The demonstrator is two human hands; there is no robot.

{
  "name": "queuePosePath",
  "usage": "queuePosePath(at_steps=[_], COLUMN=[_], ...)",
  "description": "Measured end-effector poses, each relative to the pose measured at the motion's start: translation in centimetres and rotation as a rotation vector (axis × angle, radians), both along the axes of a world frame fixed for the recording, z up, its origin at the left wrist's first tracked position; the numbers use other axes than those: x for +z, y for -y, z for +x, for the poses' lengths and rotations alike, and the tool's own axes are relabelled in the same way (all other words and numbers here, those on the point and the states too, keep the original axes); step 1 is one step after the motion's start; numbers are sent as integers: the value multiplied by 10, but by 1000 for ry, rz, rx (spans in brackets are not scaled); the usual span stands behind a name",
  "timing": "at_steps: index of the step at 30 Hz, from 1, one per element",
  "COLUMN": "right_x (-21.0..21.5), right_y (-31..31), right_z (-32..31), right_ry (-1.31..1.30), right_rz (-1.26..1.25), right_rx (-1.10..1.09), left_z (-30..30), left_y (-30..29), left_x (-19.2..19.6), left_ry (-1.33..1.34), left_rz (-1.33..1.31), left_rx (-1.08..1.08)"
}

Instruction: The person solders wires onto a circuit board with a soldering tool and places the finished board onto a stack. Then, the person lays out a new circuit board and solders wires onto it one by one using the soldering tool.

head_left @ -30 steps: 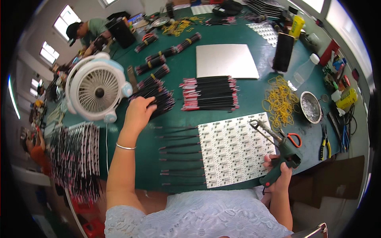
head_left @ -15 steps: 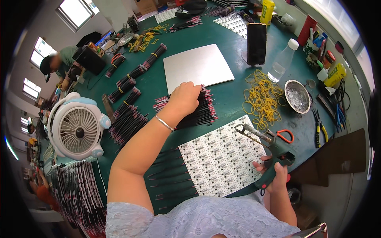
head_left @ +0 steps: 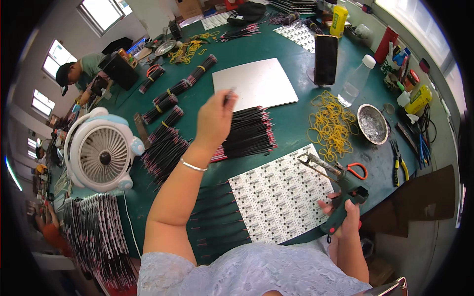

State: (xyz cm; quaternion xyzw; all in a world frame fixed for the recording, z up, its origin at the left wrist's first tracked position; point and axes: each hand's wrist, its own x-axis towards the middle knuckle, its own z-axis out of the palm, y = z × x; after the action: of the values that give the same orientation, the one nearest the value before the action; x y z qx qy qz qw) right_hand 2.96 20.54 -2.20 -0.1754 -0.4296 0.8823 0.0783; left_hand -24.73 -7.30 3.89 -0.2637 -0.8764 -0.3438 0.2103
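Near rubber bands (head_left: 327,129), right hand (head_left: 350,220) grips soldering gun (head_left: 351,186); left hand (head_left: 214,119), grip unclear, partly hiding black wires (head_left: 251,132).

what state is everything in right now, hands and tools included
left hand, raised, fingers curled, grip unclear
right hand, closed around the soldering gun
soldering gun, held, hot or not unclear
circuit sheet, lying flat
centre wire pile, no band visible
wire bundles, banded
bottle, upright, capped, partly filled
phone, upright, screen dark
pliers, lying with handles apart
fan, standing, spinning or not unclear
rubber bands, loose heap
bowl, uncovered
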Motion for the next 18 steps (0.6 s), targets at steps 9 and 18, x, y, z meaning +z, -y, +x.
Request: queuePosePath(at_steps=[9,18], right_x=[0,2], right_y=[-6,-8], right_z=[-3,-9], right_ry=[-61,-51], right_rz=[57,138], right_rx=[49,58], left_z=[89,86], left_y=[95,91], left_x=[-23,4], left_ry=[87,283], left_rz=[824,467], left_rx=[8,127])
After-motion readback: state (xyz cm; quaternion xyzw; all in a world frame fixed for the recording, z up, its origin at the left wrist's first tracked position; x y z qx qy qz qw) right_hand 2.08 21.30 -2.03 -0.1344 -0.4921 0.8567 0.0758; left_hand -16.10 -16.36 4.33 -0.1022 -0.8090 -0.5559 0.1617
